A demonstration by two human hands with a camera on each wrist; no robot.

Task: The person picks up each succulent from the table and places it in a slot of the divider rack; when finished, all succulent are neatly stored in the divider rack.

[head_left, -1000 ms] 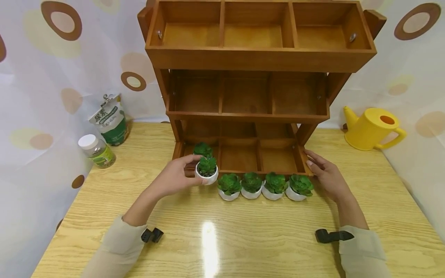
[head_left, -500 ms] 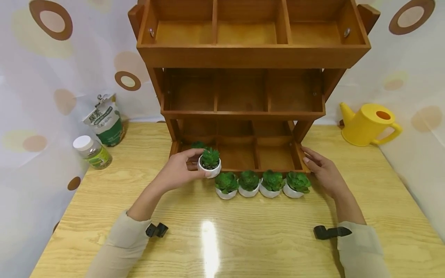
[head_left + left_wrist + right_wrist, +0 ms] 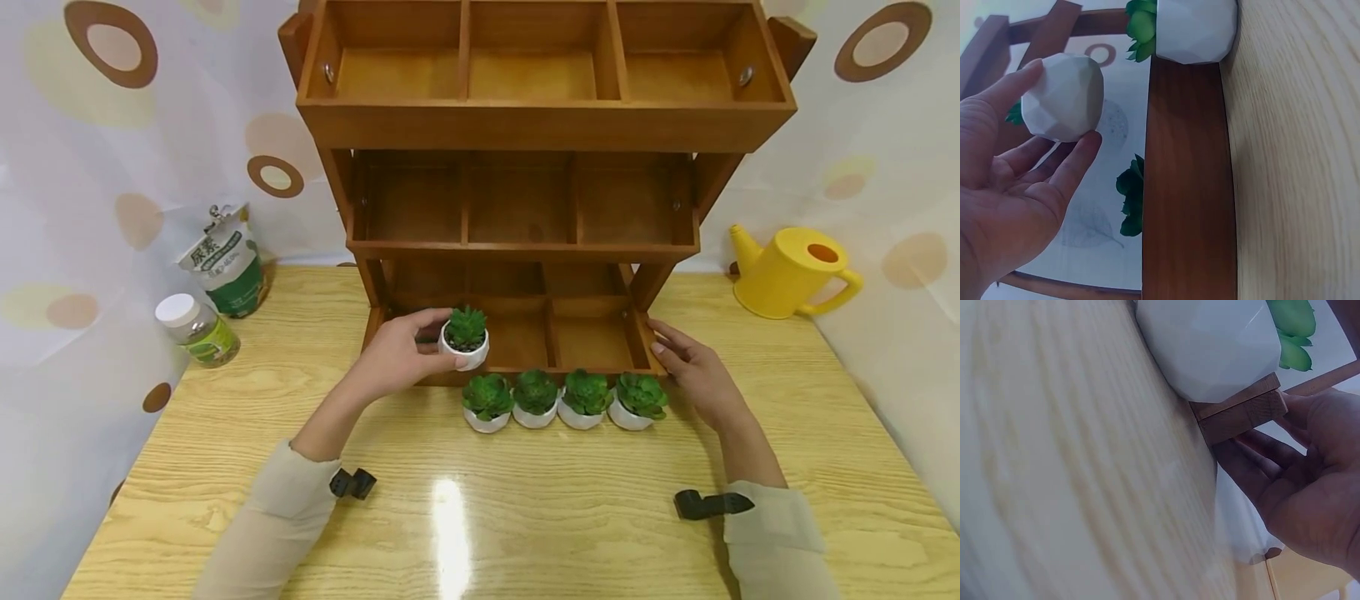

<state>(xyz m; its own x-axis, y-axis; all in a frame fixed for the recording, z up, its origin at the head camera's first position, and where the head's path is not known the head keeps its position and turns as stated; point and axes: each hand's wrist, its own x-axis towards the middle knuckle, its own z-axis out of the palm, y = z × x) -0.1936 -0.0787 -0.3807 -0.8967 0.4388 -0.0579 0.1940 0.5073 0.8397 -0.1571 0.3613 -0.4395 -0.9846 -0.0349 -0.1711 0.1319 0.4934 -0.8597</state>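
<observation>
My left hand holds a small succulent in a white faceted pot, thumb and fingers on the pot's sides. It hangs over the front of the bottom tier of a brown wooden shelf, near the divider between the left and middle compartments. In the left wrist view another succulent shows behind the front board; in the head view it is hidden. With thumb and fingers about its corner, my right hand grips the bottom tier's right end. Several potted succulents stand in a row before the shelf.
At the back left stand a green and white pouch and a white-capped jar. A yellow watering can sits at the back right. Patterned cloth hangs behind the wooden table.
My left hand has carried the potted succulent right and toward the shelf, and the plant behind it has become hidden. The right hand stays at the shelf's end. The head view has shifted slightly.
</observation>
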